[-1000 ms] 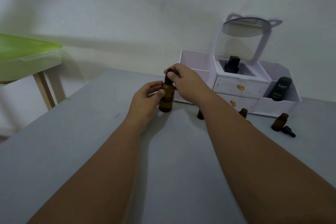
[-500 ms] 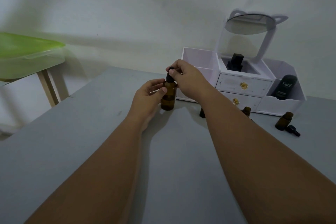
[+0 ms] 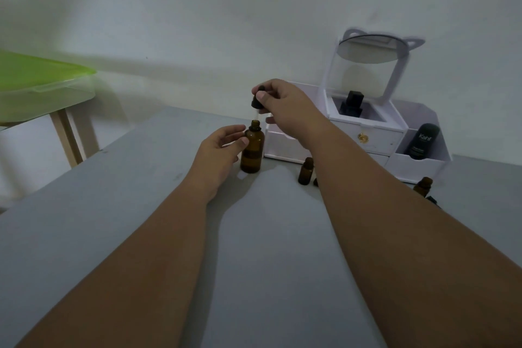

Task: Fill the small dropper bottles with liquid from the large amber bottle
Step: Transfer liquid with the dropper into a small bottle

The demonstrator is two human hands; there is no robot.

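Steadying the large amber glass bottle (image 3: 252, 150) upright on the grey tabletop (image 3: 141, 192), the left hand (image 3: 219, 147) is holding its side, grip curled, against tipping. The right hand (image 3: 285, 110) is pinching the black dropper cap (image 3: 257, 102), grip tight, just above the open neck, likely so drips fall inside.

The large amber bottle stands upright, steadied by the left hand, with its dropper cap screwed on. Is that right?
No. The head view shows the dropper cap off, pinched in the right hand just above the large amber bottle, which stands upright, steadied by the left hand.
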